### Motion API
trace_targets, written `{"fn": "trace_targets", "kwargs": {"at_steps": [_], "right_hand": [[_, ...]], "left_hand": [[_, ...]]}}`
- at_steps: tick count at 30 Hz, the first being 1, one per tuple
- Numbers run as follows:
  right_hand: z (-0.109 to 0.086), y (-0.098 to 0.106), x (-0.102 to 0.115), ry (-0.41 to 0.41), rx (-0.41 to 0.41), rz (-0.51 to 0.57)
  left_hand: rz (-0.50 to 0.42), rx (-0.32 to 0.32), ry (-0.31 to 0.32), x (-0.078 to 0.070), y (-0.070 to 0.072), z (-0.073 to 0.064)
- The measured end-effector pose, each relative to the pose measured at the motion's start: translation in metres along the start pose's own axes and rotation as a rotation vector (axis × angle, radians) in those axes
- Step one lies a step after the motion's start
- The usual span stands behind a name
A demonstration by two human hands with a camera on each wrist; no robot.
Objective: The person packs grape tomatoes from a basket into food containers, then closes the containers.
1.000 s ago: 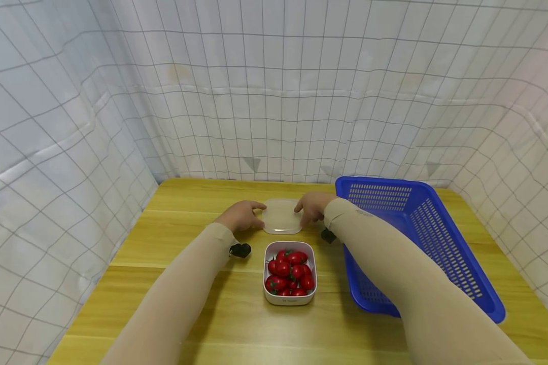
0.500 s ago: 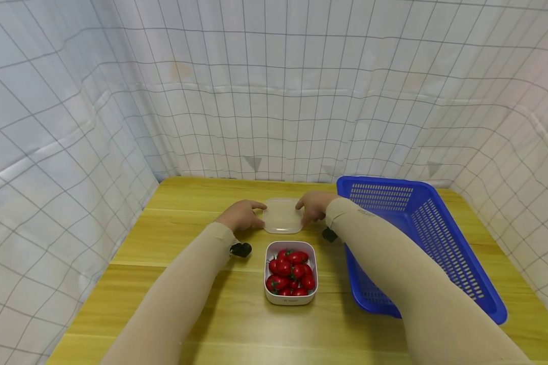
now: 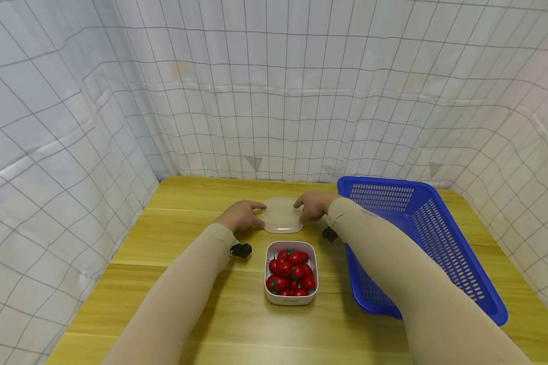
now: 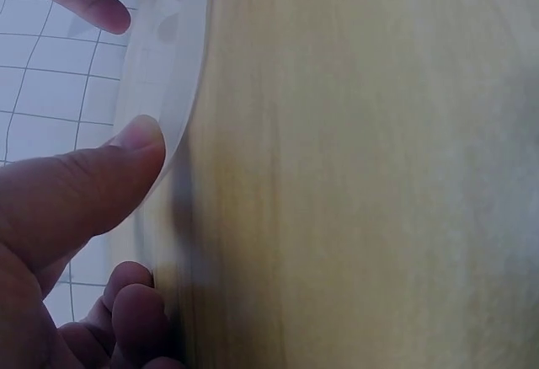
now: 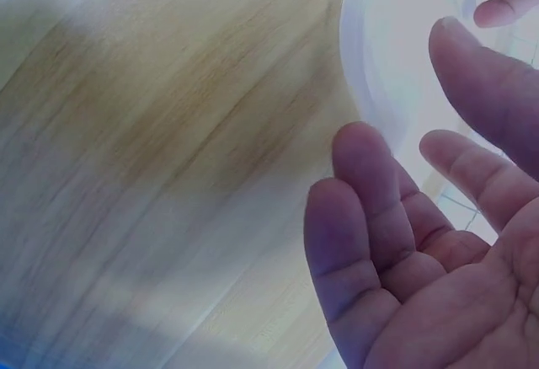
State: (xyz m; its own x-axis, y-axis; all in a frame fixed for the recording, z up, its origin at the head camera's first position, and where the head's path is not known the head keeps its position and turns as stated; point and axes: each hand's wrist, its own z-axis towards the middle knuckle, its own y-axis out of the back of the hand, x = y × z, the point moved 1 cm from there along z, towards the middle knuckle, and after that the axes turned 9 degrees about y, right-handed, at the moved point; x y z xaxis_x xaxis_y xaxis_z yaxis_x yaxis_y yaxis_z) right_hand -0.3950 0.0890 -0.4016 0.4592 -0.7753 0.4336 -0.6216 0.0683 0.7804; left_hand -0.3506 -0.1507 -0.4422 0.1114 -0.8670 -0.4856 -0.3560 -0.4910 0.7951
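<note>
A translucent, rounded-square lid [image 3: 281,215] lies flat at the back of the table, between the two hands. My left hand [image 3: 240,215] is at its left side, index finger and thumb stretched out to the edge. In the left wrist view the thumb [image 4: 135,154] touches the rim while the other fingers bend below. Opposite, my right hand [image 3: 316,205] has thumb and index finger at the lid's right edge. Its remaining fingers [image 5: 366,167] are loosely bent in the right wrist view, holding nothing. Whether the right fingertips press the lid, I cannot tell.
Nearer the body stands a white container [image 3: 291,300] filled with red cherry tomatoes [image 3: 284,268]. A large blue plastic basket [image 3: 426,243] takes up the right side, partly under the right forearm. White grid-patterned curtain [image 3: 274,101] encloses the wooden table [image 3: 182,203] at the back and sides.
</note>
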Motion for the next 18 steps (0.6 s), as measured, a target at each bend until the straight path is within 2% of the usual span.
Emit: {"fn": "trace_targets", "kwargs": {"at_steps": [6,16,18], "right_hand": [[-0.0001,0.0011,-0.0014,-0.01,-0.028,0.115],[0.0006,0.0002,-0.0011,0.017,-0.111,0.198],[0.001,-0.0001,-0.0004,0.025,-0.125,0.188]], "left_hand": [[-0.01,-0.001,-0.002,0.0018,-0.0005,-0.0001],[-0.008,0.0,-0.001,-0.0002,0.0009,-0.0026],[-0.011,0.001,-0.001,-0.0004,0.0009,-0.003]]}}
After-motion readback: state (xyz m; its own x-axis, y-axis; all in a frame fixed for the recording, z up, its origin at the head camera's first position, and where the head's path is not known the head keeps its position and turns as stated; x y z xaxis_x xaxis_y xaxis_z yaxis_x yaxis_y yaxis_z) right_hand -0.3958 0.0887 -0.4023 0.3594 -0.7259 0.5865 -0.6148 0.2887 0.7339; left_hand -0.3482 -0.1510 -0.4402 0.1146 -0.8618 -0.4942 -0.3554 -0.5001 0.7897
